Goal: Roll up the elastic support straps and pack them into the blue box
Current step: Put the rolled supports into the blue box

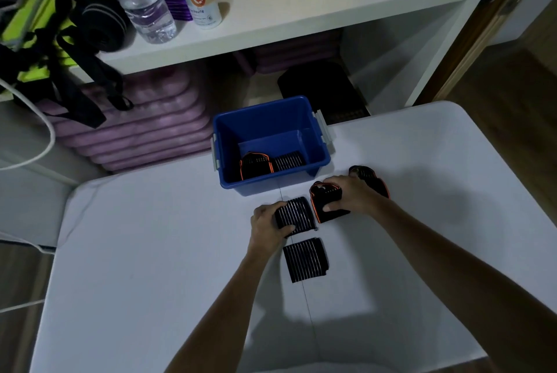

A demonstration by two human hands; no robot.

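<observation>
Ribbed black strap [297, 216] gripped by left hand [266, 223], near blue box [271, 143]

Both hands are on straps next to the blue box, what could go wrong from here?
1. The left hand holds the black white-striped strap only from one side; its roll might spring open when lifted.
2. The right hand covers the black orange-edged strap, with another orange-edged strap just behind; lifting might drag that one.
3. The blue plastic box sits at the white table edge; a push might tip it.
</observation>
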